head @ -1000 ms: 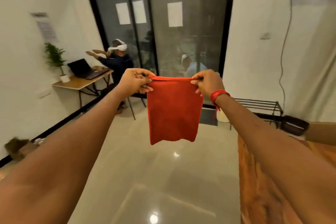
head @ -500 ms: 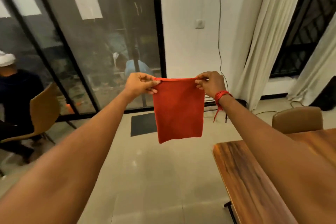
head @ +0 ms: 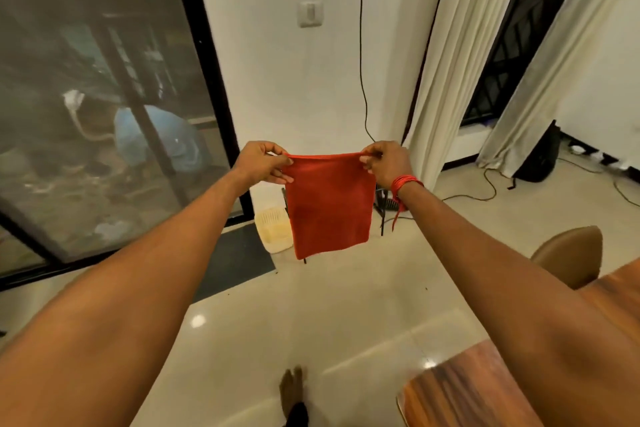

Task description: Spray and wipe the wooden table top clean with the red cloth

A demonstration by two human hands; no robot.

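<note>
Plainly, only the head view is given, and it is read from far to near.

At the far middle, the red cloth (head: 329, 204) is held up in the air at arm's length, well above the tiled floor (head: 311, 322). Its top edge is pinched at the left corner by the left hand (head: 265, 163) and at the right corner by the right hand (head: 384, 163); both hands are closed narrowly on the fabric, thumb against fingers. The top hem is drawn almost straight between the two grips, and the rest is left to hang freely. It is judged that the cloth is spread this way so that it can be shown or checked flat before any wiping. A red thread band (head: 403, 184) is worn at the right wrist.

At the near right, the wooden table top (head: 467, 395) is seen only as a corner, partly hidden by the right forearm. The cloth is well apart from it, up and to the left, so no wiping is judged to have begun. A brown chair back (head: 568, 253) stands just beyond the table. No spray bottle can be seen anywhere.

At the far left a glass door (head: 86, 114) is seen, and a pale basket (head: 273, 229) sits on the floor behind the cloth. A bare foot (head: 292, 388) is planted at the near middle.
</note>
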